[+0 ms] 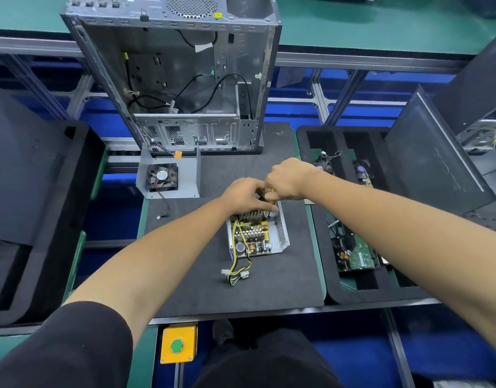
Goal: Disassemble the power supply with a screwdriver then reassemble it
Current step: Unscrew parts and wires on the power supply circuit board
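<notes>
The open power supply (pixel 256 236) lies on the black mat (pixel 202 281), its yellow circuit board, heat sinks and yellow and black wires exposed. My right hand (pixel 288 179) grips a yellow-handled screwdriver (pixel 272 198) upright over the unit's far right corner. My left hand (pixel 244 196) rests on the far end of the power supply, its fingers curled by the screwdriver shaft. The tip is hidden behind my fingers. The removed grey cover with its fan (pixel 168 177) sits to the left.
An open computer case (pixel 185 77) stands at the back of the mat. Black foam trays flank the mat; the right one (pixel 353 292) holds circuit boards. A black panel (pixel 434 152) leans at right. A yellow box with a green button (pixel 177 345) sits below the table edge.
</notes>
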Tool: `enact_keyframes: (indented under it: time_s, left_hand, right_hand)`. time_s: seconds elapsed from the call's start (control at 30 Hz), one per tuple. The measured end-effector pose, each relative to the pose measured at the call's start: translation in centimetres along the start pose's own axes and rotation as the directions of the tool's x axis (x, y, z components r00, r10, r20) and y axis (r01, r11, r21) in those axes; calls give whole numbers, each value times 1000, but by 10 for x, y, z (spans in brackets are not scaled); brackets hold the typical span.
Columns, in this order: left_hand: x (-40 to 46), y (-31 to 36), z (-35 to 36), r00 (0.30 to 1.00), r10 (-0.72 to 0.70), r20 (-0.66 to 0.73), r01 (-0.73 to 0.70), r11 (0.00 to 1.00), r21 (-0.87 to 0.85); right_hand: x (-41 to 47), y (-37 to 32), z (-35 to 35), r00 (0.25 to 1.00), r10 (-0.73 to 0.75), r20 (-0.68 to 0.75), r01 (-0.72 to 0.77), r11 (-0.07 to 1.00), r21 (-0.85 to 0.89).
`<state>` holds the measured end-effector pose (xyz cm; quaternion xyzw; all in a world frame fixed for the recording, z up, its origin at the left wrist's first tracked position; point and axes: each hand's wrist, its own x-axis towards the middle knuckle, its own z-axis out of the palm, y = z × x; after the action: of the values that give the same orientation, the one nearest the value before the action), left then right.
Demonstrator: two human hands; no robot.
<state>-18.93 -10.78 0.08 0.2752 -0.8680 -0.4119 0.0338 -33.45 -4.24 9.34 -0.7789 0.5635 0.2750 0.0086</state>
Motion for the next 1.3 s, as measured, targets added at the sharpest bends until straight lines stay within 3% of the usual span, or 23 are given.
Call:
enact_keyframes:
  time_s: [0.2,0.33,0.5,0.67,0.93,1.13,1.3]
  left_hand:
    - [1,-7,-5,996,-7,84,10,999,-40]
    - [-2,-5,-8,991,56,123,-52,998,-41]
    - [-3,-7,-6,995,40,89,-27,990,-140]
    - [-1,-3,-1,998,51,25,-50,997,-56]
    - [-2,-10,-4,999,20,45,-15,993,-113]
    - [0,-3,-1,999,-1,37,-1,998,60]
    - [-1,-5,4,997,43,-60,-37,995,93]
  right_hand:
    - [-5,6,-7,995,-99,5,98,991,90]
    - [-5,8,-7,982,-188,-4,188,982,21]
    - [-4,5,-4,997,-81,2,81,993,-80]
    - [-2,-6,0,1000,9,-16,-10,994,-105]
    - [-3,-3,-5,987,-128,-96,124,991,-40]
    - [-1,-2,-6,995,-56,-84,52,997,-56]
    - [2,-8,-5,996,-21,-81,16,998,-53]
